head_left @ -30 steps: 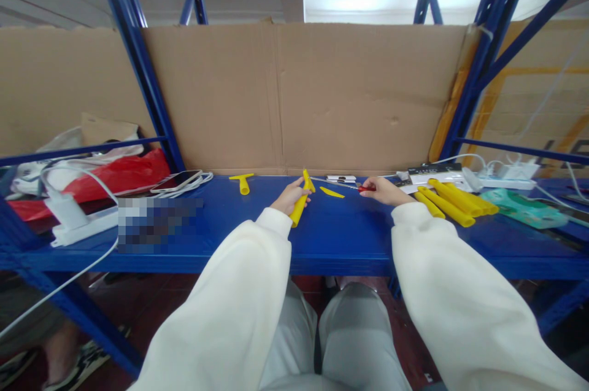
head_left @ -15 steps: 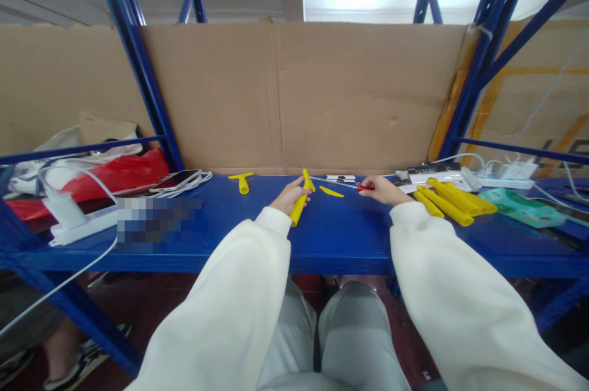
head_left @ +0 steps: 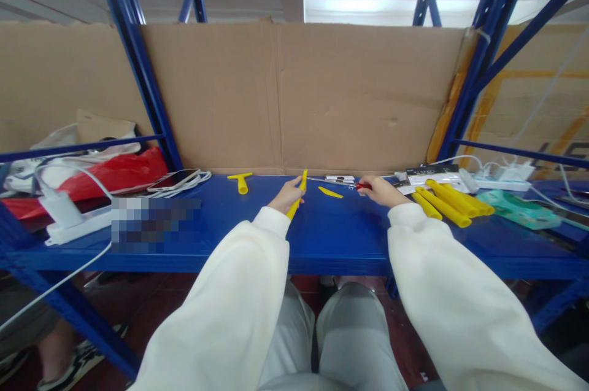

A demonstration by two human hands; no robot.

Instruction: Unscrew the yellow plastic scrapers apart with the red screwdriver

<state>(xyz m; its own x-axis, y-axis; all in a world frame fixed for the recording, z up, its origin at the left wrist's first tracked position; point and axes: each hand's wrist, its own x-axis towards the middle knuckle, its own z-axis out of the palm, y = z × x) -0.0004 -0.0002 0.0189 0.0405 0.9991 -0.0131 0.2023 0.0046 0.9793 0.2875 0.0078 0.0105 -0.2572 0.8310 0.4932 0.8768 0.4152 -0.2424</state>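
Note:
My left hand (head_left: 286, 196) is closed around a yellow T-shaped plastic piece (head_left: 293, 209), held tilted a little above the blue shelf, its thin head turned nearly edge-on. In my right hand (head_left: 381, 190) is a screwdriver (head_left: 362, 186) with a red handle. Its long thin shaft points left and reaches to the head of the yellow piece; whether the tip touches is too small to tell. Just below the shaft lies a flat yellow strip (head_left: 330, 192). Another yellow T-shaped piece (head_left: 242, 183) rests on the shelf left of my left hand.
Several yellow tubes (head_left: 444, 205) lie right of my right hand, beside a green plastic packet (head_left: 519, 210). White power strips with cables stand at both sides. A cardboard sheet (head_left: 294, 102) closes the back of the blue shelf (head_left: 340, 237). At lower left, a person's leg and shoe show.
The yellow T-shaped piece has turned in my left hand, so its head now shows nearly edge-on. My right hand keeps the screwdriver in about the same place.

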